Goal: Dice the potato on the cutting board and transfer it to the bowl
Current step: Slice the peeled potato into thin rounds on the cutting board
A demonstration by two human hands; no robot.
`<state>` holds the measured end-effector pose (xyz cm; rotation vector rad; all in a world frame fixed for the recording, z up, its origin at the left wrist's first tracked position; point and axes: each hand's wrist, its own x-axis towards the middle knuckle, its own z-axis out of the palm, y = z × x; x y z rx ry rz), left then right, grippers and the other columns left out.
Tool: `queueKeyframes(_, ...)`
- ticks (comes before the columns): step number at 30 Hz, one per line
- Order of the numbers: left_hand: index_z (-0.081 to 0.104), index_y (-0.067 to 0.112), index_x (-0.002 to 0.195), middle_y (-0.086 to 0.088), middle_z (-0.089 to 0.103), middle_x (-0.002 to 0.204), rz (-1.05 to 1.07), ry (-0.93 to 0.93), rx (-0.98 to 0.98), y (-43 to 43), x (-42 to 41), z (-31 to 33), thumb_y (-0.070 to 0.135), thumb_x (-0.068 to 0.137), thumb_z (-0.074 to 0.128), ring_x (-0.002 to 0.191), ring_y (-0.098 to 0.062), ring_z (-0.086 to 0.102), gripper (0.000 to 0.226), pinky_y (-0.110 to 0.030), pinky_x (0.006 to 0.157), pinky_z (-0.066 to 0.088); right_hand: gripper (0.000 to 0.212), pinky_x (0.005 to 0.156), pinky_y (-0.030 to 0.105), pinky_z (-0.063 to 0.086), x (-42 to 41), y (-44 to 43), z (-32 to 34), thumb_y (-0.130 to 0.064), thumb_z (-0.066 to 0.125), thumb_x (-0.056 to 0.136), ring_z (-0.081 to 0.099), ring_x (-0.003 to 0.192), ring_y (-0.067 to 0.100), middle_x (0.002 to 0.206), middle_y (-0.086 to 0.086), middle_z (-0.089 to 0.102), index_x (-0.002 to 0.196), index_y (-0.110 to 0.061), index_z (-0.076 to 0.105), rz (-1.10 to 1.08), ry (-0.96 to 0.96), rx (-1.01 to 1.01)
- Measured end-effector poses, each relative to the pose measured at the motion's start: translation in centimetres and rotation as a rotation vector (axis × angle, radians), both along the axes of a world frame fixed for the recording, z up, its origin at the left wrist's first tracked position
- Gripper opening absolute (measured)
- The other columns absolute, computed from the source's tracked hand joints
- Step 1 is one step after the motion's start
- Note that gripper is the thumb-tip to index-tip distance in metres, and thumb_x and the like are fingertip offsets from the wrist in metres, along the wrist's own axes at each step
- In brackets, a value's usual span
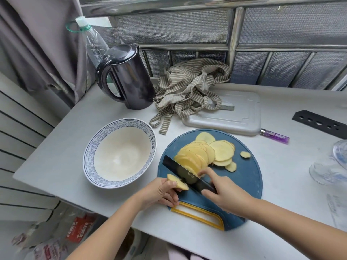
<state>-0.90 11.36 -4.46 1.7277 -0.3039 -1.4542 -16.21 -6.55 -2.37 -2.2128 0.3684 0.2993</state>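
At a small kitchen table (56, 162) by a window grille, a person is slicing a potato on a round blue cutting board (240, 177), the left hand (163, 192) pinching the last potato stub (176, 182) while the right hand (225, 192) is grasping a black-bladed knife (189, 175), its edge standing against the cut face. Potato slices (221, 151) are fanning out across the board's far half; none is diced yet, and the patterned bowl (88, 156) is sitting empty just beside the board's left rim. With so little stub left, the left fingertips are probably best kept curled back from the blade, or the piece laid flat. The board's yellow handle (199, 216) is lying close to the table's near edge, so downward pressure looks safer nearer the middle. A lighter (274, 136) and glassware (328, 173) are crowding the right side; the short path left to the bowl looks open.
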Motion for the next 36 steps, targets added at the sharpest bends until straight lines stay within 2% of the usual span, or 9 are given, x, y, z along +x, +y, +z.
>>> queueKeyframes(3,0.061,0.004,0.095,-0.008,0.067,0.069,-0.002,-0.014,0.025,0.4,0.0,0.3,0.052,0.079,0.061,0.072,-0.023,0.07,0.05,-0.028,0.068,0.058,0.058,0.065,0.021,0.042,-0.1,0.3,0.0,-0.029,0.059,0.093,0.051,0.07,0.006,0.081,-0.01,0.055,0.134,-0.053,0.025,0.05,-0.027,-0.042)
queueKeyframes(5,0.061,0.004,0.094,-0.008,0.067,0.067,0.0,-0.024,0.046,0.3,0.1,0.6,0.04,0.097,0.053,0.07,-0.023,0.07,0.037,-0.03,0.069,0.058,0.069,0.078,0.024,0.044,0.1,0.6,0.2,-0.027,0.059,0.094,0.054,0.089,0.007,0.101,-0.01,0.058,0.137,-0.06,0.017,0.085,-0.046,-0.068)
queueKeyframes(7,0.062,0.003,0.094,-0.008,0.067,0.067,0.0,-0.021,0.059,0.0,0.3,0.9,0.034,0.1,0.045,0.068,-0.023,0.07,0.036,-0.029,0.068,0.058,0.068,0.088,0.026,0.045,0.3,0.6,0.4,-0.025,0.057,0.095,0.055,0.102,0.012,0.118,-0.008,0.059,0.14,-0.058,0.019,0.093,-0.067,-0.098)
queueKeyframes(13,0.064,0.001,0.097,-0.01,0.069,0.069,-0.069,-0.065,0.102,-1.0,0.2,1.2,0.043,0.098,0.047,0.071,-0.026,0.07,0.045,-0.03,0.07,0.058,0.059,0.069,0.012,0.047,1.9,0.4,1.0,-0.02,0.056,0.095,0.059,0.079,0.0,0.111,-0.01,0.065,0.144,-0.045,0.033,0.003,-0.113,-0.026)
queueKeyframes(17,0.064,-0.006,0.106,-0.01,0.068,0.069,-0.093,-0.074,0.123,-0.8,-0.1,0.8,0.045,0.097,0.048,0.07,-0.024,0.069,0.053,-0.03,0.07,0.058,0.045,0.049,0.006,0.041,2.3,-0.8,1.7,-0.018,0.055,0.097,0.051,0.057,-0.021,0.085,-0.023,0.052,0.14,-0.027,0.045,-0.061,-0.094,0.014)
queueKeyframes(22,0.062,0.001,0.095,-0.009,0.066,0.066,0.014,0.022,0.103,-0.5,-0.4,0.9,0.047,0.096,0.046,0.068,-0.023,0.069,0.048,-0.028,0.068,0.058,0.037,0.045,0.013,0.037,2.0,-1.3,2.6,-0.022,0.048,0.1,0.05,0.048,-0.005,0.064,-0.016,0.049,0.137,-0.027,0.048,-0.098,-0.126,0.03)
queueKeyframes(29,0.069,0.002,0.092,-0.01,0.068,0.066,0.097,-0.054,0.125,-1.0,-1.1,0.2,0.045,0.093,0.056,0.068,-0.025,0.07,0.045,-0.029,0.067,0.06,0.036,0.058,0.028,0.039,-0.7,-0.6,1.1,-0.032,0.037,0.103,0.048,0.057,0.012,0.06,-0.009,0.048,0.139,-0.034,0.043,0.035,-0.083,-0.114)
queueKeyframes(34,0.071,0.004,0.09,-0.009,0.07,0.069,0.081,-0.071,0.159,-1.4,-1.1,0.4,0.051,0.092,0.054,0.07,-0.023,0.071,0.049,-0.028,0.066,0.059,0.034,0.051,0.023,0.033,-0.5,-0.4,1.1,-0.031,0.04,0.102,0.048,0.053,0.008,0.055,-0.011,0.047,0.136,-0.033,0.047,-0.007,-0.117,-0.085)
queueKeyframes(36,0.069,0.005,0.085,-0.007,0.07,0.066,0.053,-0.189,0.189,-1.5,-1.1,0.5,0.049,0.089,0.06,0.067,-0.02,0.07,0.045,-0.027,0.066,0.059,0.032,0.052,0.023,0.034,-0.6,-0.7,1.6,-0.029,0.042,0.102,0.049,0.054,0.007,0.055,-0.014,0.05,0.132,-0.03,0.051,-0.055,-0.151,-0.059)
